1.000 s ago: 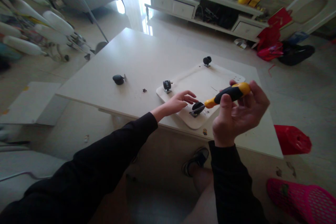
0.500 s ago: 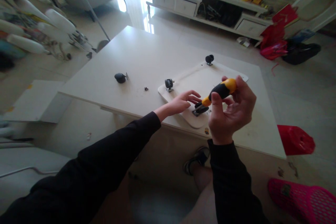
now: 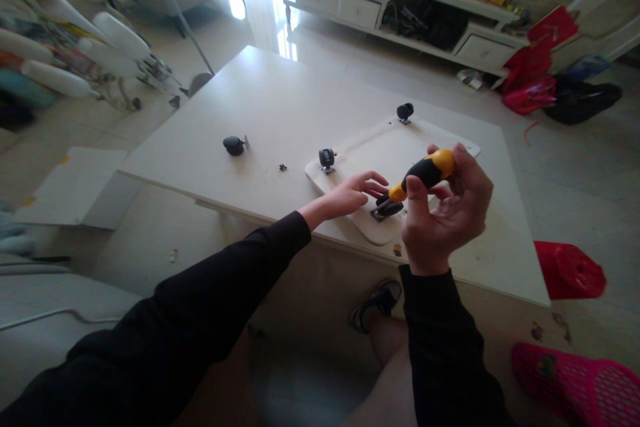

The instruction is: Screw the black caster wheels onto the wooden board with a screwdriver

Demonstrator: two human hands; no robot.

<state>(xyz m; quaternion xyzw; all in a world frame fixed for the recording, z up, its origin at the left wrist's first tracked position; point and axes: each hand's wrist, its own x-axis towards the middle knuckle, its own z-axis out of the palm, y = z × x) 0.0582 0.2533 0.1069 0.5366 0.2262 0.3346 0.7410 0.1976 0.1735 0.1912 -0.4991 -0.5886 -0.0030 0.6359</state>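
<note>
In my right hand (image 3: 447, 220) is a screwdriver (image 3: 425, 172) with a yellow and black handle, my fingers closed round its back end. The shaft slants down to the metal plate of a black caster (image 3: 390, 205) at the near corner of a white rounded board (image 3: 367, 228). My left hand (image 3: 353, 193) reaches over that board with its fingers loosely stretched and apart. Its fingertips are at the caster's side; whether they press on it is hard to see. Two more casters, a near-left one (image 3: 327, 159) and a far one (image 3: 405, 111), stand on other corners.
A loose caster (image 3: 234, 145) and a small pile of screws (image 3: 283, 167) lie on the white table (image 3: 200, 113), left of the board. A red stool (image 3: 570, 270) stands beyond the table's right edge. A white box (image 3: 75, 190) is on the floor at left.
The whole view has shifted slightly, so things appear a little further right. Both hands and the screwdriver keep nearly the same place against the board and caster.
</note>
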